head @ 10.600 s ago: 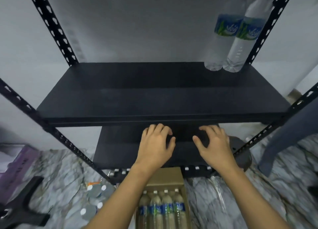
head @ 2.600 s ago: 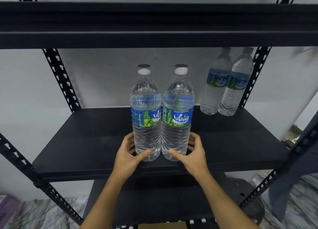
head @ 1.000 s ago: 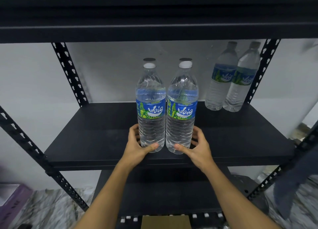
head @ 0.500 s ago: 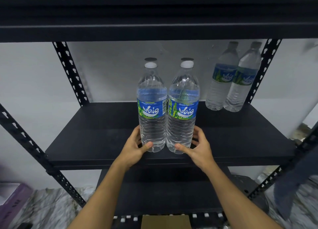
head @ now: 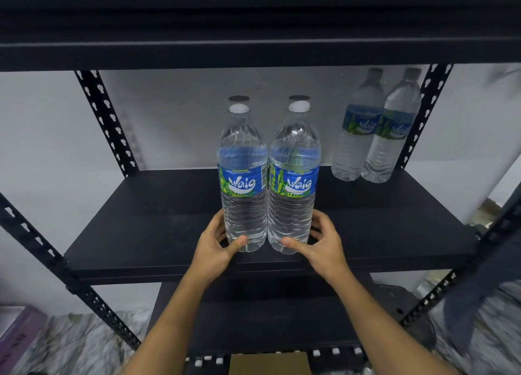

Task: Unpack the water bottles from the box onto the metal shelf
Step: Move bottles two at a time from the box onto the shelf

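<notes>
Here, each hand grips one upright bottle on the shelf.

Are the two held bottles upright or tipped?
Upright: the left bottle and right bottle stand caps up on the metal shelf, left hand and right hand gripping their bases.

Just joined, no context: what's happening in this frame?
A person is stocking a black metal shelf with water bottles. The left hand grips the base of the left bottle, the right hand that of the right bottle; both stand upright, side by side, near the front edge. At the back right stand two more bottles. The box shows partly below.
</notes>
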Motion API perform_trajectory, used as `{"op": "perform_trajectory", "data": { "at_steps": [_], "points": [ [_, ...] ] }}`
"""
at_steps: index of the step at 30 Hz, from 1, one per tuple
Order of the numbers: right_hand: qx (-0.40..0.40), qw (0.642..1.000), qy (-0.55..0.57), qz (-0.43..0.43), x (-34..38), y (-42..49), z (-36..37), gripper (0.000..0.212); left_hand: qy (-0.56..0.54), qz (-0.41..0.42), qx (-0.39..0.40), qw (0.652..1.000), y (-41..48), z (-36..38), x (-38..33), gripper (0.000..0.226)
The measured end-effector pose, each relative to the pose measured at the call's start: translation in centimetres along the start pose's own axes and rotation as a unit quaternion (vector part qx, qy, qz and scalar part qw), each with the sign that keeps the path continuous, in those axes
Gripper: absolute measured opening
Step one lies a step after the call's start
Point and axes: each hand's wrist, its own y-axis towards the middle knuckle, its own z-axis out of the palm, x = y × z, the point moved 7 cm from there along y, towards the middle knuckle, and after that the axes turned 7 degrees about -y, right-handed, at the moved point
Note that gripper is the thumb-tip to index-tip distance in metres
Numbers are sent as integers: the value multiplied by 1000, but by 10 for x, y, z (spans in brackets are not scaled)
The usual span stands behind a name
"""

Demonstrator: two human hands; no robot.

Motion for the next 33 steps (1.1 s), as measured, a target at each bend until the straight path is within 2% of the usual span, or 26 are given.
{"op": "perform_trajectory", "data": {
  "at_steps": [8, 23, 33],
  "points": [
    [-2, 1000, 9, 1, 2, -2, 0, 73, -19, 5, -16, 1000, -4, 1, -1, 74],
    [8, 999, 8, 32, -8, 31, 14, 86, 5, 5, -26, 1000, 30, 1, 0, 61],
    [26, 998, -15, 55, -13, 106, 31, 71, 39, -34, -31, 998, 104, 0, 14, 65]
  ]
}}
